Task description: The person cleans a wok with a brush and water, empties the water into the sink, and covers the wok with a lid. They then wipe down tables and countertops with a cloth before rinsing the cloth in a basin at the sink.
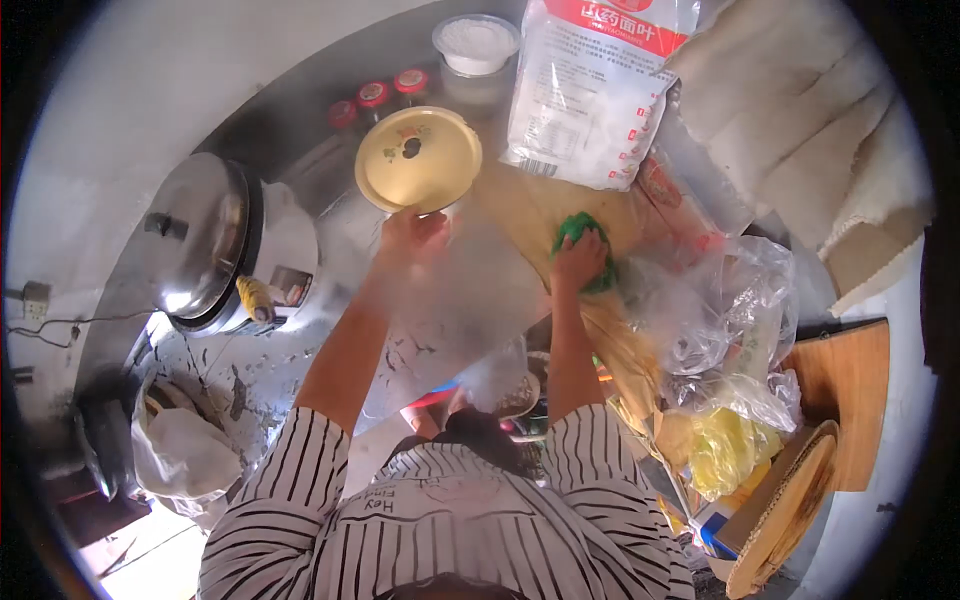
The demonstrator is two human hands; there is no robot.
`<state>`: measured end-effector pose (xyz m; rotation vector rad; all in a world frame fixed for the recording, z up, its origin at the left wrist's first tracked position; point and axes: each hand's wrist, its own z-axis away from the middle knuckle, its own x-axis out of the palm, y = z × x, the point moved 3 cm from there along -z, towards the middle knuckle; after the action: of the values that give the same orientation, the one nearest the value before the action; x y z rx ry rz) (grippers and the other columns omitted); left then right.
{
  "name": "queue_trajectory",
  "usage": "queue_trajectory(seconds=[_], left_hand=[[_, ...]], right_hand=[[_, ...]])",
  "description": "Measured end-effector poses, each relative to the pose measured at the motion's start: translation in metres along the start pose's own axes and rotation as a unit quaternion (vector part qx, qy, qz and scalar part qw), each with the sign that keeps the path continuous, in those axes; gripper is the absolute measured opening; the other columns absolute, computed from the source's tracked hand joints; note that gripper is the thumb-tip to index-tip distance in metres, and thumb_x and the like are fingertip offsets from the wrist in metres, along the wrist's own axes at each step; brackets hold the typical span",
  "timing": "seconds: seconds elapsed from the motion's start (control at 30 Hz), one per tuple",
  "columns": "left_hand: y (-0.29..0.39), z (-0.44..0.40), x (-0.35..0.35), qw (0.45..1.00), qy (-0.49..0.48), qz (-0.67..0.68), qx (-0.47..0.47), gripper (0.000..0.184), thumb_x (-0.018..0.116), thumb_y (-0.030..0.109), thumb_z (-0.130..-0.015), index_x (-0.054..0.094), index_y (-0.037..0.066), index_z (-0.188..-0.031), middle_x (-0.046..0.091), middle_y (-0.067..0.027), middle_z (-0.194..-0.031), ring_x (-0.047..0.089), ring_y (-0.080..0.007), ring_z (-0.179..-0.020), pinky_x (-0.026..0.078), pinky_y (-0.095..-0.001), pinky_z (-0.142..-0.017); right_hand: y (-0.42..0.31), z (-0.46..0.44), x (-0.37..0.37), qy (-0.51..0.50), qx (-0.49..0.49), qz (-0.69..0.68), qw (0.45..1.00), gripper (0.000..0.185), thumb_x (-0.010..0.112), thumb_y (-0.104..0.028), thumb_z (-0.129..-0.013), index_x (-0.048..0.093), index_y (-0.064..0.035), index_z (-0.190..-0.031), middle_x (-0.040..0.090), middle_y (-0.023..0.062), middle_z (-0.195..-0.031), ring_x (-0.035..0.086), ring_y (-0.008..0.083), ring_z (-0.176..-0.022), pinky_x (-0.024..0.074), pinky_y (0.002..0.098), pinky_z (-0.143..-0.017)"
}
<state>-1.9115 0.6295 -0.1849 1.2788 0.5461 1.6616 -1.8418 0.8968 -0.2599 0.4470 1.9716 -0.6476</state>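
My left hand [415, 237] is at the near rim of a cream-yellow round enamel lid [440, 165], its fingers closed on the edge. The lid has a dark knob and a small printed pattern. What lies under it is hidden. Farther right, my right hand [582, 255] presses down on a bunched green cloth [572, 228], fingers curled over it. That cloth rests on a tan surface [520, 205] of board or paper. A pale haze blurs the area between both forearms.
Left stands a cooker [290, 230] with a metal lid [205, 235]. Red-capped jars [373, 95] and a tub of white powder [474, 45] sit at the back. A large printed food bag [590, 100], crumpled plastic bags [730, 300] and cardboard [790, 110] crowd the right.
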Motion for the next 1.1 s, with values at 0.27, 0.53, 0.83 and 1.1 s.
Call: queue_trajectory(seconds=[0.27,0.53,0.83,1.1], left_hand=[[-0.011,-0.036,-0.017,0.985,0.086,0.144,-0.043,0.038,0.035,0.003,-0.079,0.025,-0.015,-0.111,0.043,-0.0305,-0.106,0.050,-0.0415,-0.094,0.046,-0.0461,-0.083],[0.003,-0.043,-0.059,0.989,0.115,0.096,-0.016,0.039,0.038,0.001,-0.076,0.029,-0.012,-0.112,0.043,-0.0269,-0.108,0.050,-0.0388,-0.095,0.048,-0.0438,-0.080],[0.031,-0.039,-0.074,0.988,0.149,0.043,-0.011,0.037,0.039,0.004,-0.078,0.031,-0.010,-0.112,0.046,-0.0242,-0.106,0.053,-0.0328,-0.092,0.049,-0.0388,-0.079],[0.011,-0.010,-0.071,0.996,0.046,0.027,-0.069,0.044,0.045,0.026,-0.084,0.034,-0.006,-0.113,0.047,-0.0222,-0.107,0.055,-0.0313,-0.088,0.046,-0.0409,-0.078]], right_hand=[[-0.065,0.053,-0.011,-0.104,-0.149,-0.034,0.983,0.038,0.056,-0.024,-0.072,0.049,-0.0082,-0.105,0.051,0.0163,-0.102,0.047,0.0298,-0.099,0.0359,0.0431,-0.080],[-0.022,0.043,-0.012,-0.319,0.209,-0.538,0.752,0.041,0.042,-0.035,-0.083,0.051,0.0000,-0.103,0.057,0.0114,-0.090,0.055,0.0195,-0.085,0.0431,0.0376,-0.074],[0.035,-0.038,-0.057,-0.178,0.285,-0.901,0.273,0.033,0.043,-0.028,-0.084,0.052,-0.0017,-0.101,0.057,0.0070,-0.093,0.056,0.0162,-0.084,0.0467,0.0296,-0.074],[0.016,-0.021,-0.088,-0.183,0.201,-0.859,0.434,0.030,0.043,-0.024,-0.084,0.052,-0.0019,-0.102,0.057,0.0067,-0.094,0.056,0.0162,-0.085,0.0471,0.0304,-0.074]])
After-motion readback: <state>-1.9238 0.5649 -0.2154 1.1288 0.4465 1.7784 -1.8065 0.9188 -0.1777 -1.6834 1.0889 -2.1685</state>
